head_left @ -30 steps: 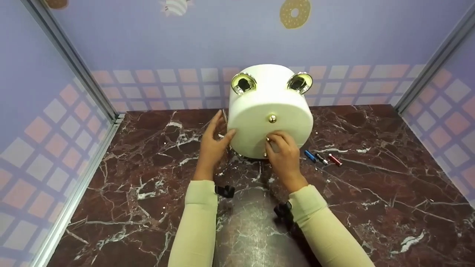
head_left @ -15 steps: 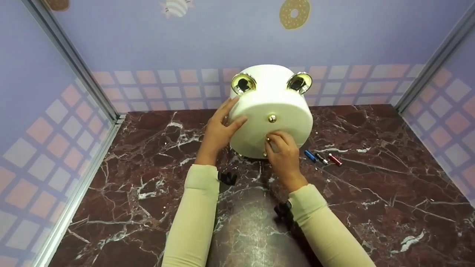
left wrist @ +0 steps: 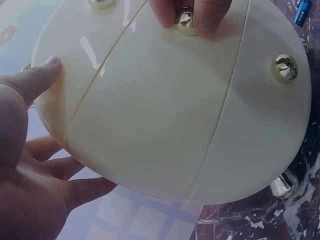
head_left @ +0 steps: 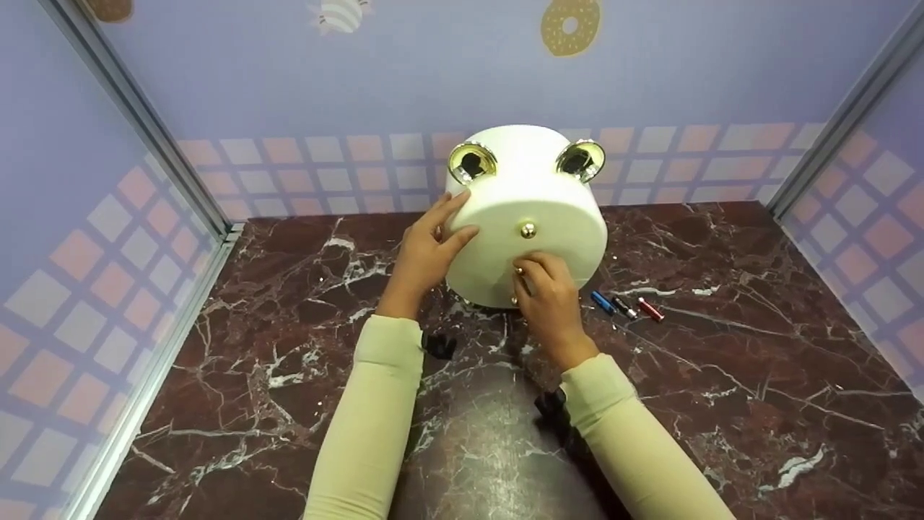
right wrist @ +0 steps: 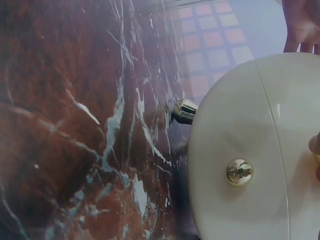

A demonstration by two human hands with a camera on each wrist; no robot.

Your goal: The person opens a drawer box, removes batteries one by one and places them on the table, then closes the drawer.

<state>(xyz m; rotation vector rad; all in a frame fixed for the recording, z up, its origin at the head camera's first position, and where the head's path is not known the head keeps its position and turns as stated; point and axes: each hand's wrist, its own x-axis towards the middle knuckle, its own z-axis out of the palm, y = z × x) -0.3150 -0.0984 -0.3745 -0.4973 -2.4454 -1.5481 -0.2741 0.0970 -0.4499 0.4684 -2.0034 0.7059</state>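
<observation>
A rounded cream-white drawer box (head_left: 491,253) stands against the back wall, with two gold ear-like cups on top. Seams split its front into three drawers, each with a gold knob. My right hand (head_left: 552,296) pinches the middle knob (left wrist: 186,22) between fingertips and thumb. That drawer's face looks flush with its neighbours in the left wrist view. My left hand (head_left: 426,249) steadies the box's left side, its thumb on the front face and its fingers spread along the curved side. The top knob (head_left: 528,230) and bottom knob (right wrist: 239,172) are untouched.
Right of the box lie three small battery-like cylinders: a blue one (head_left: 602,302), a black one (head_left: 624,308) and a red one (head_left: 650,309). A short gold foot (right wrist: 185,111) props the box on the dark red marbled table (head_left: 289,404). Patterned walls enclose three sides.
My left hand has moved up and right, from the box's lower left side to its upper left edge. My right hand stays at the middle knob, and the box has barely shifted.
</observation>
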